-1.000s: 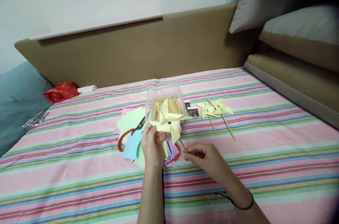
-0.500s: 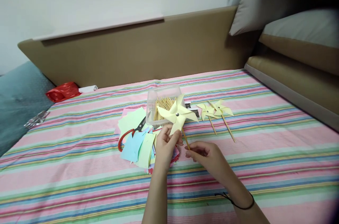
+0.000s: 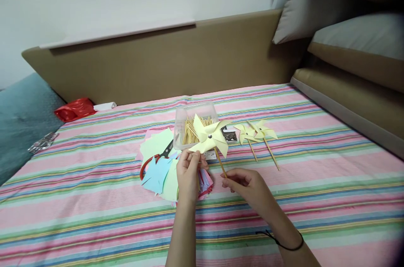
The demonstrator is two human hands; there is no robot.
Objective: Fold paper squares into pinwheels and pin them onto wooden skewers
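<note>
My right hand (image 3: 241, 180) pinches the lower end of a thin wooden stick (image 3: 220, 161). At the stick's top is a pale yellow paper pinwheel (image 3: 211, 135) with a metal pin at its middle. My left hand (image 3: 189, 172) has its thumb and curled fingers at the tip of the pinwheel's lower-left blade. Behind the pinwheel stands a clear plastic box (image 3: 180, 130) of wooden sticks (image 3: 190, 132). To the right, two more yellow pinwheels (image 3: 247, 133) lie on the cloth, side by side and overlapping.
Left of my hands are coloured paper sheets (image 3: 154, 176) with red-handled scissors (image 3: 166, 151) on them. A small case of metal pins (image 3: 230, 136) sits right of the box. A red plastic bag (image 3: 75, 109) lies far left on the striped cloth (image 3: 110, 208). Cushions (image 3: 356, 44) are stacked at right.
The held pinwheel's blades have turned about its pin, apparently counterclockwise. My left hand has shifted slightly left; my right hand has stayed on the stick.
</note>
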